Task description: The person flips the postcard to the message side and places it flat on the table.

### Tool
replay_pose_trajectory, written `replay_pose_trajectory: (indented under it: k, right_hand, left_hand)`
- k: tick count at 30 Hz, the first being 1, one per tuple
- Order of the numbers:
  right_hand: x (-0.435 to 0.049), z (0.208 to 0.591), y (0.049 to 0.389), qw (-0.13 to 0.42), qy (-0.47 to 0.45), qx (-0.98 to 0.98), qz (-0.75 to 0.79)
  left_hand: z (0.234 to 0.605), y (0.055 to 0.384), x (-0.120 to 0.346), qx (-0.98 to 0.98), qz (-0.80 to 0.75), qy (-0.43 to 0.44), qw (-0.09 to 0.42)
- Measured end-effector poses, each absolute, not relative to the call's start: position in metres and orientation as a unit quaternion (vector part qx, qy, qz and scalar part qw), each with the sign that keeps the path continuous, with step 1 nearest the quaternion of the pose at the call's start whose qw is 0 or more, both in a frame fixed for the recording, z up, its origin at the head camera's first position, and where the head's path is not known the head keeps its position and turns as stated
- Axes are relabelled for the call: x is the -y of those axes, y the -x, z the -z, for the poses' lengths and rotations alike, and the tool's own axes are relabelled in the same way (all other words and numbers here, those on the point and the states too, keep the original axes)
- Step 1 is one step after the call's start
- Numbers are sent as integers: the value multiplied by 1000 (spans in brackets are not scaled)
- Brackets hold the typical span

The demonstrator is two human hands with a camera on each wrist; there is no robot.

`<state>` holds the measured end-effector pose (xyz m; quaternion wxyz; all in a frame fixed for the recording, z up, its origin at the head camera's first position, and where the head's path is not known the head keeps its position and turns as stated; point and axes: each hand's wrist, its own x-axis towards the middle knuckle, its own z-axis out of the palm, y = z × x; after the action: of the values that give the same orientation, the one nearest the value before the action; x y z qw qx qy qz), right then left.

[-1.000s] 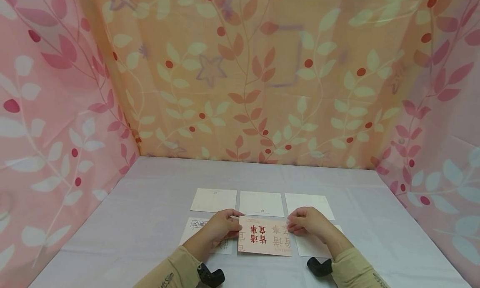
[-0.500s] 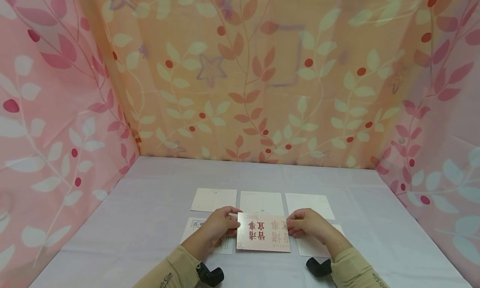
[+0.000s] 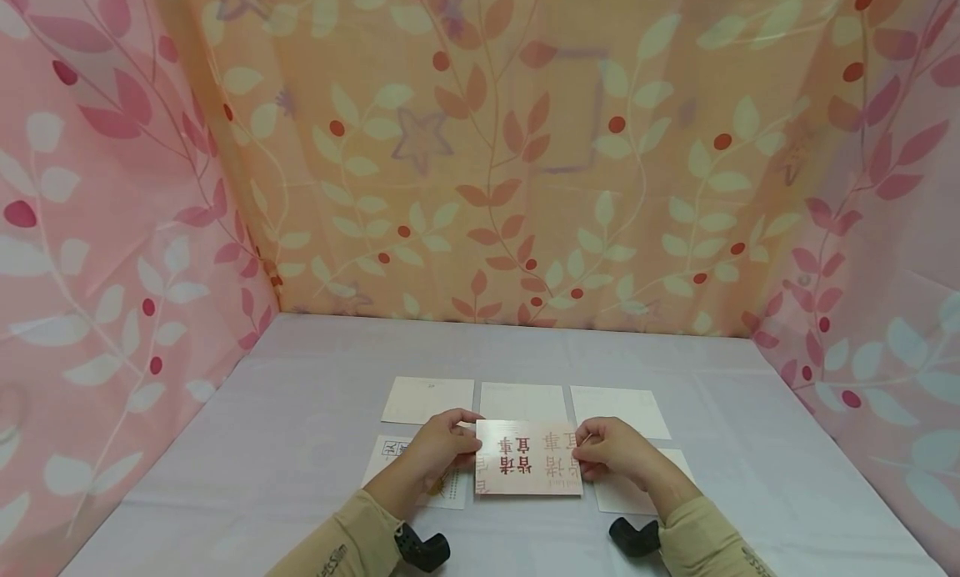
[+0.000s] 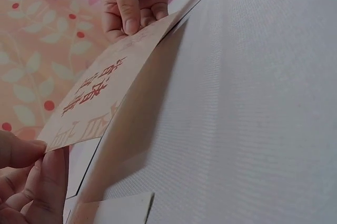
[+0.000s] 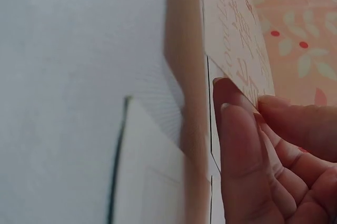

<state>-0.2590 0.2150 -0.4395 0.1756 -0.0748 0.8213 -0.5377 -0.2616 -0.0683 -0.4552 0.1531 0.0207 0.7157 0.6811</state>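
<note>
A pale pink card [image 3: 528, 458] with red Chinese characters, upside down in the head view, is held level between both hands. My left hand [image 3: 444, 449] pinches its left edge between thumb and fingers. At the opposite edge, my right hand [image 3: 617, 454] pinches it the same way. Both wrist views show the pink card [image 4: 100, 84] raised above the white table, its shadow falling underneath. In the right wrist view the thumb [image 5: 300, 124] lies on top of the card's corner and fingers are below.
Three pale cards lie in a back row: left card [image 3: 427, 400], middle card [image 3: 522, 400], right card [image 3: 618, 412]. A printed card [image 3: 450, 495] lies partly under my left hand, a white card [image 3: 626, 500] under my right. Floral curtains [image 3: 480, 143] enclose the white table [image 3: 225, 469].
Both hands have lifted the pink card a little and moved it slightly away from me. It now overlaps more of the middle back card. Their pinch stays on its side edges.
</note>
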Motion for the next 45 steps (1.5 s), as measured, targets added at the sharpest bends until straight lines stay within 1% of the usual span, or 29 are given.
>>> replay_pose_trajectory:
  k: [8, 19, 45]
  right_hand:
    - [-215, 437, 258, 179, 82, -819, 539]
    - [-214, 435, 258, 178, 71, -820, 540]
    - [-220, 429, 265, 143, 48, -819, 554]
  left_hand:
    - [453, 261, 68, -723, -674, -16, 153]
    - [454, 258, 68, -733, -659, -13, 169]
    - [454, 256, 67, -740, -650, -16, 174]
